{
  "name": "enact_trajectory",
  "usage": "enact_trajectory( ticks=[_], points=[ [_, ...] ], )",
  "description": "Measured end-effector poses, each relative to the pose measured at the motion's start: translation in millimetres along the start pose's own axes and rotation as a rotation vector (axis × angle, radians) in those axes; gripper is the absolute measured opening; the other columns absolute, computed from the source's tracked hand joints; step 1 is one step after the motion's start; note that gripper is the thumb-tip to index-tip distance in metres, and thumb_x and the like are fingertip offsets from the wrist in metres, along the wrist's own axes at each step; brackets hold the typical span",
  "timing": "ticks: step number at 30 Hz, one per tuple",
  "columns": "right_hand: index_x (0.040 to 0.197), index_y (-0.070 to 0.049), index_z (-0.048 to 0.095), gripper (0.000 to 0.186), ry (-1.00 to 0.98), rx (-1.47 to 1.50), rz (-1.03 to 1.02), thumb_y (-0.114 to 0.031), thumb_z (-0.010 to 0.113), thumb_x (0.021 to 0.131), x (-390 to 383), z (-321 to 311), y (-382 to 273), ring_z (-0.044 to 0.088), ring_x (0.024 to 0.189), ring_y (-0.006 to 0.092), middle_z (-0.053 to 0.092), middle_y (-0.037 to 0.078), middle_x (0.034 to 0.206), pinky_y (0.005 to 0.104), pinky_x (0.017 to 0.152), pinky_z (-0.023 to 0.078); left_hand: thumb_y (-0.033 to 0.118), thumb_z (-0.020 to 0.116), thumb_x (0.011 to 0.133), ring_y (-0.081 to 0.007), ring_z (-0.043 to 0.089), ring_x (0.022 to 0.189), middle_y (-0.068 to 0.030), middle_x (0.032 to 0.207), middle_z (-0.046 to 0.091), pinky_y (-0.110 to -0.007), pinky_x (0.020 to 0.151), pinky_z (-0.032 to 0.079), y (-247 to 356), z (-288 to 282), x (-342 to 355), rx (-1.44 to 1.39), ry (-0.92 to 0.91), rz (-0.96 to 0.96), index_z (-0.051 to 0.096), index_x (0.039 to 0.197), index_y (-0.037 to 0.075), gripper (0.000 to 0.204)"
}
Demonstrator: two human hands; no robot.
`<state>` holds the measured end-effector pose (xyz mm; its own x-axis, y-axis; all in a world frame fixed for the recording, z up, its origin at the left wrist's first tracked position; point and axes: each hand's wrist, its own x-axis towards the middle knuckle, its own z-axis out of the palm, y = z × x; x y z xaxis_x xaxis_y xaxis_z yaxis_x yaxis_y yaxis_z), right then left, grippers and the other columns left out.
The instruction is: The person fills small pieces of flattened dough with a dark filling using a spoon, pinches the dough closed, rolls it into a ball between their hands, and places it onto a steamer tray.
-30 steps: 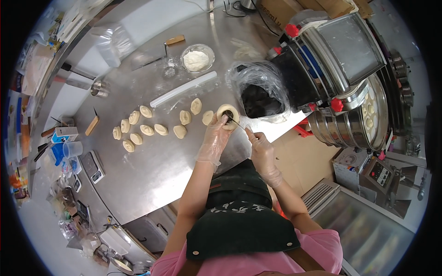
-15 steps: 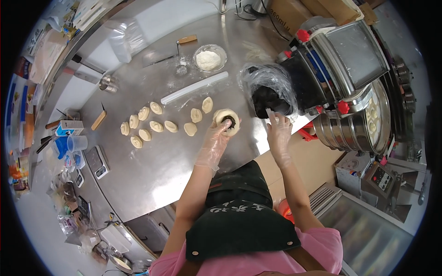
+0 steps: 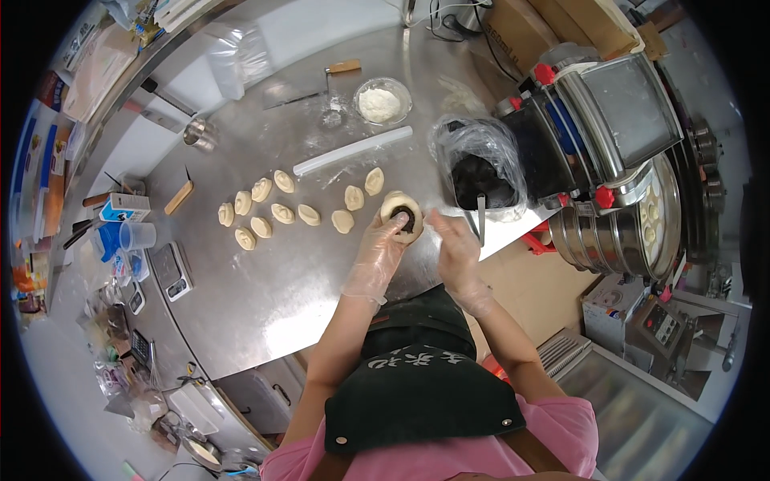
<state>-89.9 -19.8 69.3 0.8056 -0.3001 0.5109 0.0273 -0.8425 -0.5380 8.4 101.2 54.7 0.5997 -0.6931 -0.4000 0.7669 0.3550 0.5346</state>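
My gloved left hand (image 3: pixel 379 252) cups a round piece of dough (image 3: pixel 393 202), its thumb pressed on the dark filling (image 3: pixel 407 218) in the middle. Close beside the dough, on its right, is my gloved right hand (image 3: pixel 459 255), fingers reaching toward it with nothing held. Further right, a black container (image 3: pixel 463 203) lined with a clear plastic bag (image 3: pixel 513 164) holds a mass of dark filling (image 3: pixel 484 178). A flat grey spatula (image 3: pixel 481 218) leans out over its near edge. Several small shaped dough pieces (image 3: pixel 282 213) lie on the steel table to the left.
A white rolling pin (image 3: pixel 353 151) lies behind the dough pieces, with a bowl of flour (image 3: pixel 379 105) beyond. A wooden-handled scraper (image 3: pixel 343 67) rests farther back. At right stand a dough roller machine (image 3: pixel 613 120) and stacked steamers (image 3: pixel 597 228). A scale (image 3: pixel 171 271) sits left.
My right hand has let go of the spatula, which stays in the container, and has moved left to the dough. My left hand still holds the filled dough.
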Motion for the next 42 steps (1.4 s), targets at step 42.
enact_trajectory(
  ticks=[42],
  points=[
    [0.103,-0.002,0.062,0.021,-0.253,0.503,0.583,0.003,0.068,0.083,9,-15,-27,0.062,0.066,0.0139,0.065,0.007,0.079,0.0254,0.061,0.05,-0.006,0.053,0.089,-0.0127,0.055,0.103,-0.0042,0.111,0.059,-0.027,0.093,0.044,33,14,-31,0.519,-0.018,-0.059,0.053,0.129,0.001,0.041]
  ],
)
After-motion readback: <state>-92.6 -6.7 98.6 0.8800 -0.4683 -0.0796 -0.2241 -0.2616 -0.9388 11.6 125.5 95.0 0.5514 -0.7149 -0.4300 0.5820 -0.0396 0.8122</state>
